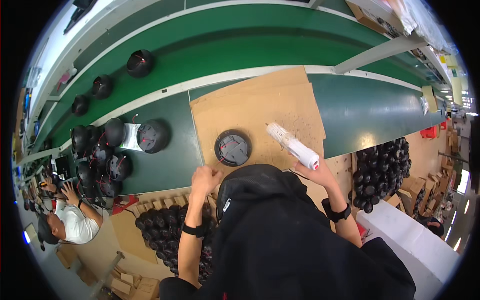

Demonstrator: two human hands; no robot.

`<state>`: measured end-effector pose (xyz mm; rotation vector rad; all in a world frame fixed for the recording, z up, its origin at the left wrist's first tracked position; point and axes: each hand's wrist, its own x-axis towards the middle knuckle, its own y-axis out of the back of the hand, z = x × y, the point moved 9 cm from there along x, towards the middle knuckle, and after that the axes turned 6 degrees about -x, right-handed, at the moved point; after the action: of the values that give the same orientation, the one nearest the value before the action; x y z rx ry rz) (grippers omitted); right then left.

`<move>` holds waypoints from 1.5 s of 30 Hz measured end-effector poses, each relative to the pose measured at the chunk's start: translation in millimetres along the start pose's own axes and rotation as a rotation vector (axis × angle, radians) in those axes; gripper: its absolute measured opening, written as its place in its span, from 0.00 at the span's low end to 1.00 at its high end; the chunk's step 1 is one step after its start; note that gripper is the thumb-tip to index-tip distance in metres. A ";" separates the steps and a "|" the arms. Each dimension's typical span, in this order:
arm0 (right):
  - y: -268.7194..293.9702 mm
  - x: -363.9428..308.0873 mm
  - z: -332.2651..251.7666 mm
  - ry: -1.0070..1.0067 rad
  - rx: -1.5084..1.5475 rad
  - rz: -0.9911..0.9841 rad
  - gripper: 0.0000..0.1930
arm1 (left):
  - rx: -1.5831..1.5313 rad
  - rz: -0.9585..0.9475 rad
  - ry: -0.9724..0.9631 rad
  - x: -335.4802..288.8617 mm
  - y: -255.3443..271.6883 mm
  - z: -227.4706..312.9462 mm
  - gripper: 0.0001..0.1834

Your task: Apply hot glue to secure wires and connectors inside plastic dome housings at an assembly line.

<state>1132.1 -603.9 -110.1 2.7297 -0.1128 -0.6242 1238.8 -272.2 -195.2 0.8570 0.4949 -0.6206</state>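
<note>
A round black housing [233,148] lies on a cardboard sheet [255,107], its inner side facing up. A thin red wire [221,160] runs from it toward my left hand. My left hand [206,180] is at the near-left edge of the housing, fingers curled together; whether they pinch the wire's end or something else is hidden. My right hand [320,173] is closed round a white glue gun [292,145] with a ridged barrel. Its metal tip points up and left over the cardboard, to the right of the housing and apart from it.
Several black housings [102,155] with red wires cluster left on the green table [175,172]. More housings [139,63] sit on the green belt [220,35] beyond. Piles of round black parts [382,170] lie low on both sides. A co-worker [75,220] works at far left.
</note>
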 end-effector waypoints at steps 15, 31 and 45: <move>-82.0 19.0 -7.5 0.127 -0.222 -0.421 0.19 | 0.275 0.170 -0.980 37.9 19.8 97.9 0.11; -102.0 29.5 -39.0 0.140 -0.484 -0.334 0.14 | -0.541 -0.592 -0.774 118.7 13.6 89.9 0.09; -103.4 27.0 -37.9 0.077 -0.642 -0.324 0.13 | -0.605 -0.389 -0.462 128.3 3.9 88.9 0.04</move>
<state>1173.2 -499.2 -124.3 2.1486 0.4752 -0.5213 1347.3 -380.9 -223.4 0.0283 0.3924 -0.9314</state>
